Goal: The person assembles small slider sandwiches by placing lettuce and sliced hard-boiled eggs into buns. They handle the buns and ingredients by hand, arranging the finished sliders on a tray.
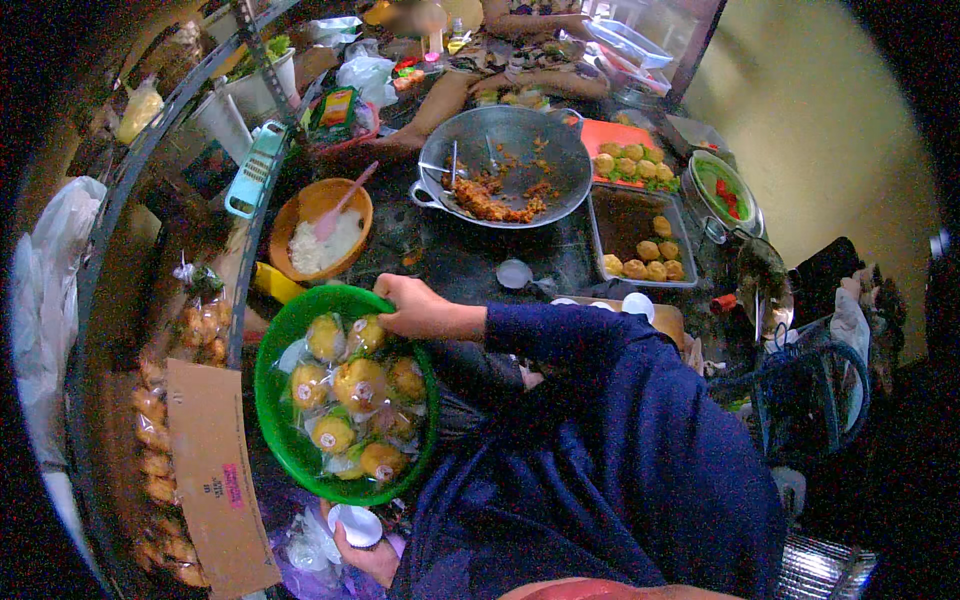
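My right hand (420,308) reaches across from a dark blue sleeve and grips the far rim of a green plastic basin (268,430). The basin tilts toward me, full of round yellow-brown buns (360,385) in clear wrappers with round stickers. Below it, my left hand (365,557) is closed around a small white cup (357,525), its hollow side facing up. Part of that hand is hidden by the cup. Purple and clear plastic bags (305,550) lie beside it.
Beyond stand a wok (560,175) with orange-brown filling, an orange bowl (283,262) of white food, and a tray (650,284) of browned balls. Co-workers' forearms (445,110) rest at the far side. A metal rack (85,290) and cardboard flap (215,470) border the left.
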Action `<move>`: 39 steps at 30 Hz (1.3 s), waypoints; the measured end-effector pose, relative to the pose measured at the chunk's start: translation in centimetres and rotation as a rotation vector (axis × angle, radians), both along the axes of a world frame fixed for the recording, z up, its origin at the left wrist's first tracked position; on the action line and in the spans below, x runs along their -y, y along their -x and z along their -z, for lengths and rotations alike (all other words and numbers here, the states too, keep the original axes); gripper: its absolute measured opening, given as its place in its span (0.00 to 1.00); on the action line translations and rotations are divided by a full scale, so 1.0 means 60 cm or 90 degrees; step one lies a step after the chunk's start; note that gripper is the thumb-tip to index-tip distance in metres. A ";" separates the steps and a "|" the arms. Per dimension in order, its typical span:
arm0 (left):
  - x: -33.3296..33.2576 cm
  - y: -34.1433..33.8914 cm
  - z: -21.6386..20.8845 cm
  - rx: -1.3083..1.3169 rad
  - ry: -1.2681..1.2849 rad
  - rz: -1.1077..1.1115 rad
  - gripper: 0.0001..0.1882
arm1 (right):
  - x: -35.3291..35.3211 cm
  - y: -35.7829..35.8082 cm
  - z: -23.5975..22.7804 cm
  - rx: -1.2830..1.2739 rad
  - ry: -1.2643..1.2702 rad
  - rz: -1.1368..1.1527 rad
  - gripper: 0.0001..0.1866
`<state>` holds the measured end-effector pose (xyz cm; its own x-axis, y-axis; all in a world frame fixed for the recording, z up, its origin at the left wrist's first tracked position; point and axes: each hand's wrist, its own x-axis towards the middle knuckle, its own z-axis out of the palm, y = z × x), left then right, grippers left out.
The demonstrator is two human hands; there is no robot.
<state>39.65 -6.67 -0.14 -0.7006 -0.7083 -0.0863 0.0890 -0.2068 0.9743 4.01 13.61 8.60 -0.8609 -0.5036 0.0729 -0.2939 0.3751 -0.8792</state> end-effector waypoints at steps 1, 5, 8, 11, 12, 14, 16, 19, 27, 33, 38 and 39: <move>-0.007 0.009 -0.010 0.001 -0.008 0.017 0.32 | -0.025 0.003 0.004 0.028 0.032 0.014 0.15; -0.034 0.070 -0.049 -0.046 -0.004 0.117 0.33 | -0.101 0.041 0.020 0.059 0.122 0.095 0.20; -0.050 0.142 -0.083 0.009 -0.067 0.138 0.35 | -0.188 0.067 0.032 0.072 0.119 0.183 0.23; -0.073 0.243 -0.115 0.014 -0.165 0.182 0.36 | -0.275 0.103 0.043 0.053 0.142 0.269 0.23; -0.086 0.279 -0.124 -0.038 -0.177 0.221 0.36 | -0.298 0.121 0.043 0.037 0.152 0.299 0.23; -0.117 0.353 -0.139 -0.165 -0.187 0.356 0.36 | -0.358 0.146 0.039 -0.010 0.133 0.353 0.22; -0.134 0.428 -0.159 -0.099 -0.155 0.392 0.36 | -0.404 0.173 0.032 -0.009 0.224 0.375 0.13; -0.171 0.534 -0.177 -0.126 -0.163 0.479 0.33 | -0.473 0.214 0.025 -0.014 0.303 0.398 0.15; -0.246 0.739 -0.214 -0.104 -0.103 0.619 0.38 | -0.570 0.337 0.018 -0.128 0.280 0.534 0.18; -0.279 0.864 -0.204 -0.122 -0.114 0.660 0.35 | -0.599 0.385 0.002 -0.105 0.298 0.586 0.15; -0.309 0.939 -0.202 -0.113 -0.137 0.691 0.32 | -0.616 0.432 -0.014 -0.044 0.234 0.637 0.16; -0.313 0.954 -0.202 -0.098 -0.153 0.669 0.32 | -0.617 0.443 -0.018 -0.078 0.217 0.656 0.17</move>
<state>-17.59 12.13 12.00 -0.9616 0.2743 -0.0014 -0.1252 -0.4343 0.8920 -22.59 50.63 9.65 -0.8352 0.5177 0.1855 -0.0703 0.2339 -0.9697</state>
